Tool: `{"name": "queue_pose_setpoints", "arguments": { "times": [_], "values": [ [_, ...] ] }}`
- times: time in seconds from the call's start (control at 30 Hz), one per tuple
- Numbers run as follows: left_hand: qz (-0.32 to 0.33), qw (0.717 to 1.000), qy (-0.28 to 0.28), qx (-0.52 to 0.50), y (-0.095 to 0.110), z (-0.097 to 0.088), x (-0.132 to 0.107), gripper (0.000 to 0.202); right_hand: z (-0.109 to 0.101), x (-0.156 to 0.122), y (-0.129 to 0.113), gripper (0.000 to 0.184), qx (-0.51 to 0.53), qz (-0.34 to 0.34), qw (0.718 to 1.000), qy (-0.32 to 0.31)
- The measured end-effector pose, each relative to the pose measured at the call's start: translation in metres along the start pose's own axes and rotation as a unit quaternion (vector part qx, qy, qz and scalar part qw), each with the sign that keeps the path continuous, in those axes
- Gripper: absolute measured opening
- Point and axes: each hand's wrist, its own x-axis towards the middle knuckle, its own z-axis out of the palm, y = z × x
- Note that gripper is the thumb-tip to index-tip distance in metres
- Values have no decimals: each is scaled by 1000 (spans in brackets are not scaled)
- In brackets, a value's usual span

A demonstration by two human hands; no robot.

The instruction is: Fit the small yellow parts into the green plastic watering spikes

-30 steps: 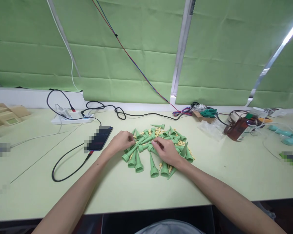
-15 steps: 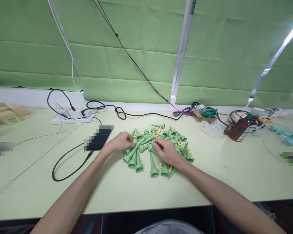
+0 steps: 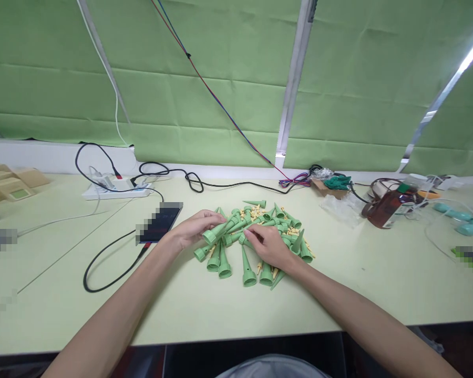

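A heap of hollow green plastic spikes [image 3: 224, 266], each with a wide collar at one end, lies on the table mixed with small yellow plastic pieces [image 3: 259, 211]. At the heap's left side my left hand [image 3: 195, 229] is closed around one green plastic spike [image 3: 215, 232], its wide collar facing left and toward me. My right hand [image 3: 271, 245] rests on the right part of the heap, fingers curled and thumb against them. Whatever might be in that pinch is hidden. Several spikes lie under and in front of it, their wide ends toward me.
On the pale table [image 3: 189, 310] a phone [image 3: 161, 224] with a black cable lies left of the heap. Behind it sits a white power strip [image 3: 118, 190]. A brown bottle [image 3: 390, 207], a plastic bag [image 3: 342, 207] and teal objects [image 3: 469, 223] are to the right.
My left hand has taken hold of a green spike and raised it slightly, turning it. A neighbouring spike at the left edge has shifted. My right hand looks unmoved.
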Motion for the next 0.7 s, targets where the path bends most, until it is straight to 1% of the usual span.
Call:
{"name": "queue_pose_setpoints", "arguments": {
  "times": [0.03,0.1,0.17,0.27,0.43,0.57,0.63,0.7],
  "values": [
    [-15,999,27,-28,-1,2,1,27,0,0,0,36,0,0,1000,-2],
    [-36,995,53,-71,-3,4,3,24,-1,0,0,36,-2,1,1000,-5],
    [-44,993,48,-94,-2,6,4,22,-1,0,-1,36,-4,0,1000,-6],
    [-44,991,27,-122,-1,9,5,20,-2,0,-4,36,-5,-6,1000,-12],
    [-57,978,2,-199,-1,14,6,18,-3,-4,-10,31,2,-40,998,-55],
    [-60,978,15,-199,-2,16,7,17,-2,-7,-14,28,-6,-72,994,-82],
    [-58,979,21,-195,-3,16,7,17,-1,-7,-14,27,-14,-75,994,-79],
    [-62,978,10,-200,-3,16,7,17,-1,-6,-12,25,-29,-63,996,-59]
  ]
}}
